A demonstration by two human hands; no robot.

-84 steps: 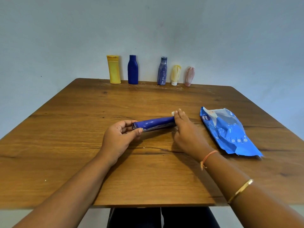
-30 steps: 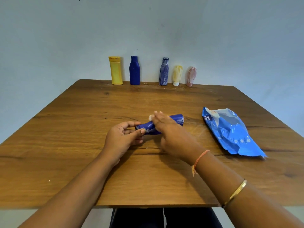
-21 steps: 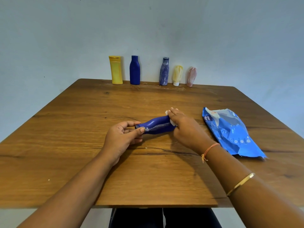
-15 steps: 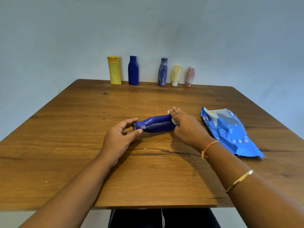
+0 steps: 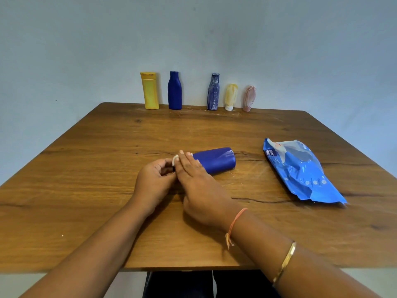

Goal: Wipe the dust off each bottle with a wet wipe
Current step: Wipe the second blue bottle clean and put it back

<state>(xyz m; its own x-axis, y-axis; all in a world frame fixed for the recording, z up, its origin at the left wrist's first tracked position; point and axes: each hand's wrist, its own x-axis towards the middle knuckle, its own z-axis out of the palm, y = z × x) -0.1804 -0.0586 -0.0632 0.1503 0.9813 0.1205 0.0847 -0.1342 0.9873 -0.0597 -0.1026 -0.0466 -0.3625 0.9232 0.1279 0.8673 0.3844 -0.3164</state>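
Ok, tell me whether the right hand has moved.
Yes: the right hand slid left along the bottle, away from the wipes pack.

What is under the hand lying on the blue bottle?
Under the right hand a white wet wipe peeks out at the fingertips, pressed on the lying blue bottle. The rest of the wipe and the bottle's neck are covered.

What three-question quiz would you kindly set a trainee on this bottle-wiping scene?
1. True or false: the blue bottle being wiped stands upright on the table.
2. The wet-wipe pack lies: A) left of that bottle, B) right of it, C) against the wall.
3. How many back-row bottles stand along the table's far edge?

Key: 1 false, it lies on its side; 2 B; 3 five.
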